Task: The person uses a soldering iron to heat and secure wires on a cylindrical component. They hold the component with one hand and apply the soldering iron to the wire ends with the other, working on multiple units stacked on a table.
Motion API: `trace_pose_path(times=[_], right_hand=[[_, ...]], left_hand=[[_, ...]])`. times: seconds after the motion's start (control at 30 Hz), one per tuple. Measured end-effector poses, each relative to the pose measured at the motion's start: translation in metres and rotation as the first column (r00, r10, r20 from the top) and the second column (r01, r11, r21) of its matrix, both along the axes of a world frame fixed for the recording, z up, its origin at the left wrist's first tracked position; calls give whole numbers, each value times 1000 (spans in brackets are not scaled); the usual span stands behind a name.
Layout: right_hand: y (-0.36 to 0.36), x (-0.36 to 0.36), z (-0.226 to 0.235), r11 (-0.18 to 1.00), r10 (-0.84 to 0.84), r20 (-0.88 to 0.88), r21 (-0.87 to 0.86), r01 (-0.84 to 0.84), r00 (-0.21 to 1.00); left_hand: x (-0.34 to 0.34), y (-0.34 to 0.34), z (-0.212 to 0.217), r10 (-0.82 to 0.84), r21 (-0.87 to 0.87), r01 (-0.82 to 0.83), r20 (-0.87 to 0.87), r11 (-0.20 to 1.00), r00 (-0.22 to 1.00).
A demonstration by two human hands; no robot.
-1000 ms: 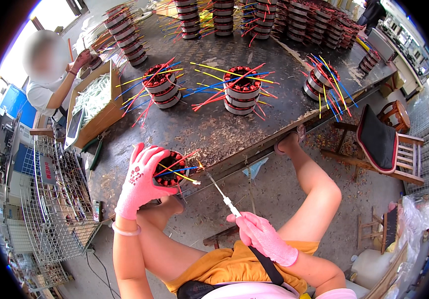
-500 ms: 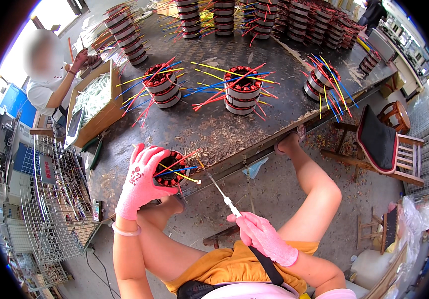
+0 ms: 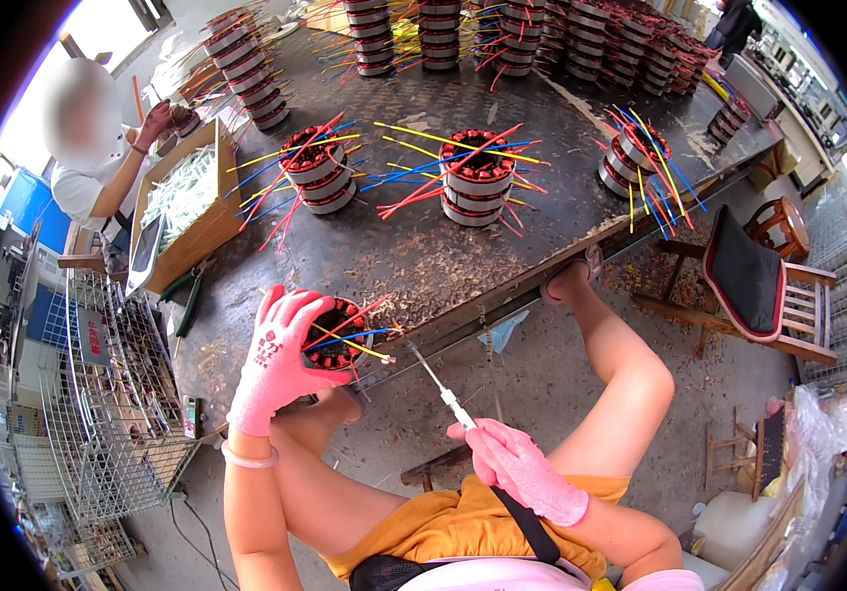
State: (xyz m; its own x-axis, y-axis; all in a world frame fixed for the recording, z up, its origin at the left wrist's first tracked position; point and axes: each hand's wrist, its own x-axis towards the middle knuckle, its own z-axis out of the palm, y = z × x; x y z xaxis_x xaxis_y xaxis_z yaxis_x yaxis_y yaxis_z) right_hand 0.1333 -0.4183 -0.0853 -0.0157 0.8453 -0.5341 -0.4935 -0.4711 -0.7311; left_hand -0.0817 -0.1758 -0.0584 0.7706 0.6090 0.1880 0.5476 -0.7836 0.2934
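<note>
2 hands: both in pink gloves, working at the near edge of the worktable (image 3: 423, 261).
Left hand (image 3: 281, 360): fingers wrapped over a round wound coil (image 3: 337, 335) with red, blue and yellow leads, which sits on the person's knee just against the worktable's near edge.
Right hand (image 3: 520, 468): closed around the handle of a thin pointed tool (image 3: 435, 376); its tip reaches up to the coil's leads, just below the worktable's edge.
On the worktable: 3 short stacks of coils (image 3: 475, 177) with long coloured leads spread out, more stacks along the far side, and a cardboard box (image 3: 187, 202) of white pieces at its left end.
Beyond the worktable: a wooden chair (image 3: 763, 281) to its right, a wire rack (image 3: 113, 394) to its left, and another person (image 3: 98, 163) seated at the far left corner.
</note>
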Motion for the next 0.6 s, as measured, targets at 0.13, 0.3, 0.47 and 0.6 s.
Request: trace_pose_path(times=[0.13, 0.3, 0.47, 0.6], right_hand=[[1, -1, -3, 1000, 2, -6, 26, -1, 1000], [0, 0, -3, 999, -9, -12, 39, 10, 1000], [0, 0, -1, 999, -12, -19, 34, 12, 1000], [2, 0, 2, 1000, 10, 26, 28, -11, 1000]], left_hand=[[1, -1, 1, 3, 4, -3, 2, 1000, 1000], [1, -1, 2, -8, 17, 8, 3, 1000, 1000], [1, -2, 2, -2, 26, 2, 0, 1000, 1000], [1, -2, 2, 0, 21, 0, 5, 1000, 1000]])
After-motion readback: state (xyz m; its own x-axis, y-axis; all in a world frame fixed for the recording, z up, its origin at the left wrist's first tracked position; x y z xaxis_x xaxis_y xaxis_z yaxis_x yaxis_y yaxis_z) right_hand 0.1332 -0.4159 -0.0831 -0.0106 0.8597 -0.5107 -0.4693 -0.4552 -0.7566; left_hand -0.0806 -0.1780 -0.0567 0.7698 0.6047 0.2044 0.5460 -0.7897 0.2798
